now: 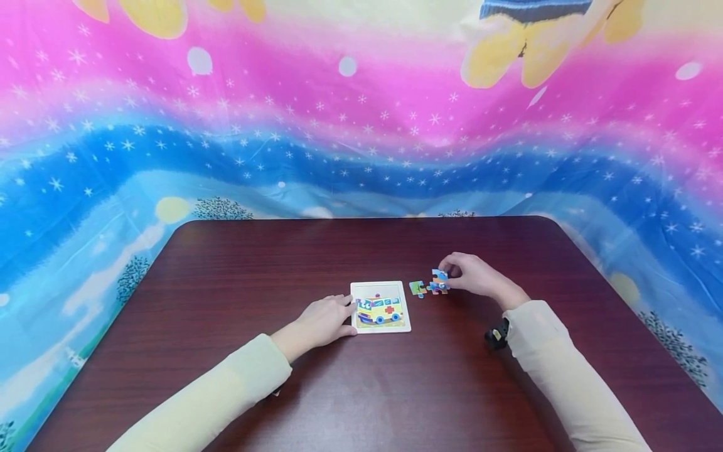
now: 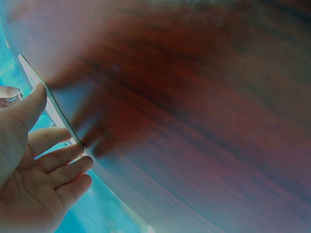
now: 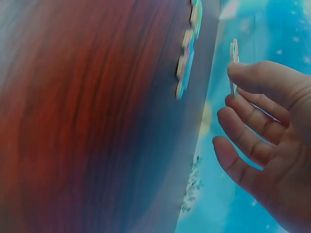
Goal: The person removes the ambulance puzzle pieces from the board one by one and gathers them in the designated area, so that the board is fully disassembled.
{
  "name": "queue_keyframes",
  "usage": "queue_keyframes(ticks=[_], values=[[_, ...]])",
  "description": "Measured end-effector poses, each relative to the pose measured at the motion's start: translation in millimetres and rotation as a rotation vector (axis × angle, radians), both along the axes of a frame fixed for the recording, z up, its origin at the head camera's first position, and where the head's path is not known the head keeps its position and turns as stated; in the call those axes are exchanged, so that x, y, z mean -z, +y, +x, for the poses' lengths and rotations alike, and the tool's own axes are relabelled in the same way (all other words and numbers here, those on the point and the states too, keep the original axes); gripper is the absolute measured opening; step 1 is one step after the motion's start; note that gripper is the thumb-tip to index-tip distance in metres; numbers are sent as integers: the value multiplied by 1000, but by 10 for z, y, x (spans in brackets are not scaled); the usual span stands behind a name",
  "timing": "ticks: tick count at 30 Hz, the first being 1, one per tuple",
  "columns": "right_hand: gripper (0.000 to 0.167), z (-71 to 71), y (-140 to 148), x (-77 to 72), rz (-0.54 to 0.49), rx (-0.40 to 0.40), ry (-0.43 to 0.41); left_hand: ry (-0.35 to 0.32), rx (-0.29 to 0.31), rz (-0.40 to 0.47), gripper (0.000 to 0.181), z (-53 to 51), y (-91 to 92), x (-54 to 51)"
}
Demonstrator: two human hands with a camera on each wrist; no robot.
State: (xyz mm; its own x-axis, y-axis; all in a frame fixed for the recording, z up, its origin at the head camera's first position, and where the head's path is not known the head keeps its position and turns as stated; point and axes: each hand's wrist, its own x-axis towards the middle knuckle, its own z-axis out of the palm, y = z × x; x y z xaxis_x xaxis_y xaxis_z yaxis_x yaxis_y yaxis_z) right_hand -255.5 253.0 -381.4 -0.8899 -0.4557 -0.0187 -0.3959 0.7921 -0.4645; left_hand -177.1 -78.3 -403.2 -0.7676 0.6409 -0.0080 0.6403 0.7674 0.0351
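A square jigsaw puzzle board [image 1: 381,329] with a pale frame lies on the table, showing a yellow ambulance with a red cross. My left hand [image 1: 323,320] rests against its left edge, thumb by the near corner, fingers extended farther up. The left wrist view shows that hand [image 2: 36,174] touching the board's thin edge [image 2: 58,107]. To the right of the board, my right hand [image 1: 474,274] pinches a puzzle piece [image 1: 438,274] between thumb and index finger. In the right wrist view the piece [image 3: 233,51] stands edge-on, above the table. Loose puzzle pieces [image 1: 418,288] lie beside that hand.
The dark reddish-brown wooden table [image 1: 339,389] has rounded far corners. Behind it hangs a colourful cloth [image 1: 361,125] in pink and blue with snowflakes. A small black device [image 1: 497,335] sits at the right wrist.
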Motion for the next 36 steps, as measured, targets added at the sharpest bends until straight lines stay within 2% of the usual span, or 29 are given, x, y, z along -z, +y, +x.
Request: queue_keyframes(ticks=[16,22,26,30,36], values=[[21,-11,334,123,61,29,-48,-2,-5,2,52,-6,6,12],[22,-21,387,166,75,34,-62,-2,6,26,50,8,-3,-2],[23,-25,400,166,83,36,-62,22,25,34,50,-3,-19,21],[23,-24,401,158,85,29,-60,2,12,23,50,-2,-8,12],[23,-17,394,156,86,30,-69,12,3,-4,52,2,2,14]])
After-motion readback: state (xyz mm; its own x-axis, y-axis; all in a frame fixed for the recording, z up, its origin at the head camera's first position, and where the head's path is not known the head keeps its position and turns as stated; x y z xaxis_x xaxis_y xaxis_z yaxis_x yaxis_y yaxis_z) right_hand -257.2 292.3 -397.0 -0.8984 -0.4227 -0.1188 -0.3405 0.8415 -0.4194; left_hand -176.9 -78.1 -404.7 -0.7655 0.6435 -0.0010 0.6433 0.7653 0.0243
